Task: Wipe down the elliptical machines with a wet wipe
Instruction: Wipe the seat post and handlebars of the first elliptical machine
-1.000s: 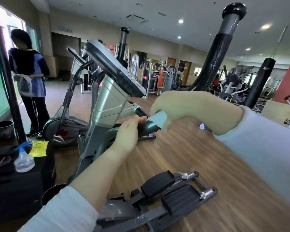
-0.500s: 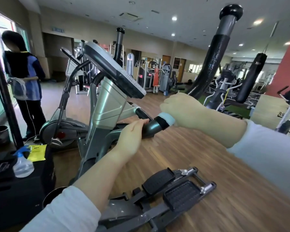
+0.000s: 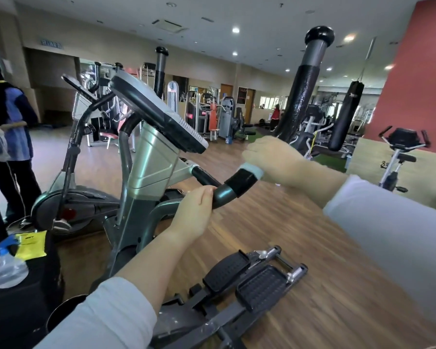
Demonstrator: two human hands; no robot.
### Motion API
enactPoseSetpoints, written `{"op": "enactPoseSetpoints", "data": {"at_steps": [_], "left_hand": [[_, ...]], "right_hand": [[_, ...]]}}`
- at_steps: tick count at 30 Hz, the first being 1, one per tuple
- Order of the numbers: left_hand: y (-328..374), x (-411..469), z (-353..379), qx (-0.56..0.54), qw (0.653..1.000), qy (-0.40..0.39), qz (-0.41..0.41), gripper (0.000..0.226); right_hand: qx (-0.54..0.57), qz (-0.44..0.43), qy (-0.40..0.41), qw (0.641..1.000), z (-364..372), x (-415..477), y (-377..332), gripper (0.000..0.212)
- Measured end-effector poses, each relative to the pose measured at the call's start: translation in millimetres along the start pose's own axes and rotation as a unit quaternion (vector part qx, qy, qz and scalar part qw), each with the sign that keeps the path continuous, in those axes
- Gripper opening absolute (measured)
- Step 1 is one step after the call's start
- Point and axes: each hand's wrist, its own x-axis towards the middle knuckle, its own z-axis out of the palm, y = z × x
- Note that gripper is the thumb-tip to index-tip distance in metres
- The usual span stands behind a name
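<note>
The fingers (image 3: 250, 151) of the right hand (image 3: 272, 159) are curled tight round a pale blue wet wipe (image 3: 252, 170). The wipe is wrapped on the top end of a black handlebar (image 3: 239, 182). The left hand (image 3: 194, 212) grips the same handlebar lower down, with its fingers bent round the bar. The two hands are near each other but do not touch. The handlebar sticks out from the grey elliptical machine (image 3: 149, 170), under its tilted screen (image 3: 159, 114). Two black pedals (image 3: 249, 278) sit side by side low down, over the wood floor (image 3: 325, 285). A clear spray bottle (image 3: 8, 270) with a blue top stands at the left edge, beside a yellow sheet (image 3: 30, 244). Another person (image 3: 10, 137) stands at the far left.
</note>
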Motion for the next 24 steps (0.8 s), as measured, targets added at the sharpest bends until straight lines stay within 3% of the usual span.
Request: {"op": "enactPoseSetpoints", "data": {"at_steps": [7, 10, 14, 19, 24], "left_hand": [[2, -1, -6, 0.026, 0.999, -0.029, 0.006, 0.037], [4, 0, -7, 0.047, 0.998, -0.031, 0.011, 0.038], [4, 0, -7, 0.052, 0.998, -0.031, 0.013, 0.037], [5, -2, -8, 0.032, 0.999, -0.031, -0.003, 0.037], [13, -1, -6, 0.022, 0.998, -0.014, -0.052, 0.037]], "right_hand": [[-0.063, 0.091, -0.078, 0.991, -15, 4, -1, 0.011], [-0.052, 0.074, -0.092, 0.992, -11, 7, -33, 0.01], [-0.024, 0.051, -0.031, 0.998, 5, 5, -53, 0.014], [0.032, 0.007, -0.007, 0.999, 3, 2, -30, 0.017], [-0.029, 0.025, -0.047, 0.998, -11, 0, 9, 0.004]]}}
